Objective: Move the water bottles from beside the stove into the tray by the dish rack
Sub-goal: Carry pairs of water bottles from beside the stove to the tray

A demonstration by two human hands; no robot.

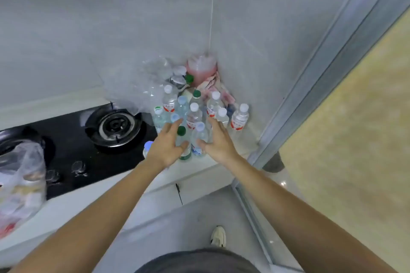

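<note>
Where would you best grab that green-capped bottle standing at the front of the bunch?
Probably around its body below the green cap, coming from the near counter edge. The green-capped bottle stands upright in the front row, with other bottles packed behind it. The left hand is beside it, fingers spread.
</note>
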